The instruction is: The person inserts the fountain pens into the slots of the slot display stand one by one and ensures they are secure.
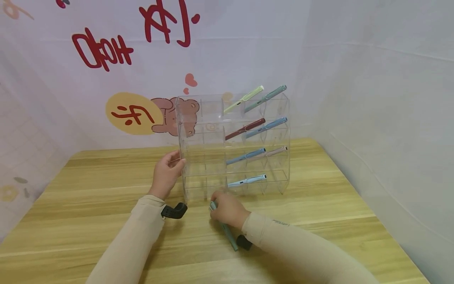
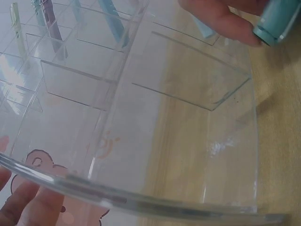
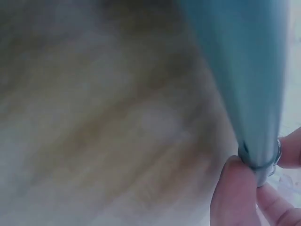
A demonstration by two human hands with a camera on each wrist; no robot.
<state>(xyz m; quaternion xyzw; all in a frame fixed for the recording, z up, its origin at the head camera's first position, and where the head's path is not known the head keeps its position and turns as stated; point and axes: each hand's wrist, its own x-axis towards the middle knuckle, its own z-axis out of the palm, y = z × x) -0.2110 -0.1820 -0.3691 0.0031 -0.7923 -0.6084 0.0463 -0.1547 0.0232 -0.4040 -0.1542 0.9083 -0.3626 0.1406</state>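
A clear display rack with rows of compartments stands upright on the table. My left hand holds its left side edge, thumb at the front; through the left wrist view its fingers show at the side wall. In front of the bottom row, my right hand pinches a teal pen between thumb and fingers. The pen slants, one end toward the rack and the other toward me. Close up in the right wrist view, the fingertips grip the pen near a ring on its body.
Several pens lean in the rack's middle and right columns, among them a light green pen, a dark red pen and a pale blue pen. A printed cloth hangs behind the wooden table.
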